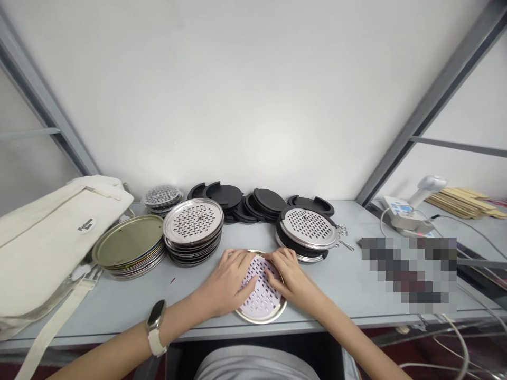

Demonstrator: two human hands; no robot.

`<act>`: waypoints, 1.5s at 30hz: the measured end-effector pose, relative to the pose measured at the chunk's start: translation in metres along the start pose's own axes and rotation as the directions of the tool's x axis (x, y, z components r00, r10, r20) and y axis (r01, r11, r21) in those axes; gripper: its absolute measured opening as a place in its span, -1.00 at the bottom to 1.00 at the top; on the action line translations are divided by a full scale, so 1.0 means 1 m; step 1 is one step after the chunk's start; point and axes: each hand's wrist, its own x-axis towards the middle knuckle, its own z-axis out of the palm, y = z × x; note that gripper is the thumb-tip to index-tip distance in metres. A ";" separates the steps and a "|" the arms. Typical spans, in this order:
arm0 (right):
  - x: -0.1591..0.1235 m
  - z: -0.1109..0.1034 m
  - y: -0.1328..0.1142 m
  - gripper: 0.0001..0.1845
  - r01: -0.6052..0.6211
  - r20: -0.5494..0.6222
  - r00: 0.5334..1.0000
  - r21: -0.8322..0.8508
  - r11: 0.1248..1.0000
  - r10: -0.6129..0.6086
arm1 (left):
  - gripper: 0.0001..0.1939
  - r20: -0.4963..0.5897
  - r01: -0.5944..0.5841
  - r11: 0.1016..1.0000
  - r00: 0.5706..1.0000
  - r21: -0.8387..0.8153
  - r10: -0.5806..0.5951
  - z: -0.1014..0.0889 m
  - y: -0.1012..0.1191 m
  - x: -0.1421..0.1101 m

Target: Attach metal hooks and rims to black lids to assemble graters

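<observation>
A round pale lilac perforated disc, which looks like a grater plate (260, 290), lies within a shiny metal rim (263, 320) near the table's front edge. My left hand (233, 279) grips its left side, fingers on the far rim and thumb across the holes. From the right, my right hand (289, 277) grips it the same way, with its thumb on the disc. The palms cover both side edges. Just behind my right hand stands a stack topped by a silver perforated plate (311, 227) in a black holder. Another stack of silver perforated plates (198, 220) rises beyond my left hand.
Olive-topped round plates (129, 240) are stacked at left, beside a cream bag (55, 237). Smaller grey perforated discs (161, 196) and black round holders (269, 200) line the wall. Small metal clips (343, 232), cables and a white device (407, 214) are at right.
</observation>
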 end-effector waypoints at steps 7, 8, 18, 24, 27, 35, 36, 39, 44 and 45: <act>0.000 0.002 0.003 -0.78 0.024 0.015 1.000 0.067 0.997 -0.025 | -0.71 0.061 0.037 0.999 0.997 0.037 -0.039 0.002 0.000 -0.017; 0.001 0.002 0.003 -0.78 0.021 0.013 1.000 0.070 0.997 -0.022 | -0.72 0.063 0.039 0.999 0.997 0.034 -0.041 0.002 0.000 -0.017; 0.002 0.001 0.001 -0.83 0.093 -0.002 0.996 0.027 0.995 -0.093 | -0.53 0.090 -0.004 0.999 0.996 0.048 0.000 0.002 0.000 -0.016; 0.002 0.003 0.002 -0.82 0.088 -0.008 0.996 0.003 0.996 -0.088 | -0.55 0.084 0.001 0.997 0.996 0.079 -0.008 0.002 0.000 -0.015; 0.001 0.007 0.005 -0.79 0.094 -0.025 0.995 0.015 0.995 -0.093 | -0.58 0.085 -0.006 0.995 0.996 0.103 -0.002 0.003 -0.001 -0.015; 0.000 0.005 0.007 -0.72 0.089 -0.026 0.996 0.106 0.990 -0.087 | -0.56 0.115 -0.048 0.995 0.993 0.091 0.038 0.006 -0.003 -0.015; 0.000 0.005 0.006 -0.71 0.084 -0.033 0.996 0.110 0.990 -0.080 | -0.56 0.118 -0.044 0.994 0.992 0.101 0.031 0.007 -0.003 -0.015; 0.000 0.005 0.005 -0.65 0.076 -0.053 0.996 0.105 0.992 -0.070 | -0.58 0.118 -0.064 0.984 0.992 0.166 0.045 0.011 -0.007 -0.017; 0.001 0.005 0.003 -0.54 0.130 -0.028 0.991 0.057 0.990 -0.129 | -0.58 0.166 -0.151 0.949 0.980 0.278 0.108 0.013 -0.010 -0.021; 0.002 0.005 0.003 -0.54 0.139 -0.029 0.990 0.053 0.989 -0.137 | -0.58 0.182 -0.159 0.942 0.977 0.297 0.108 0.013 -0.009 -0.022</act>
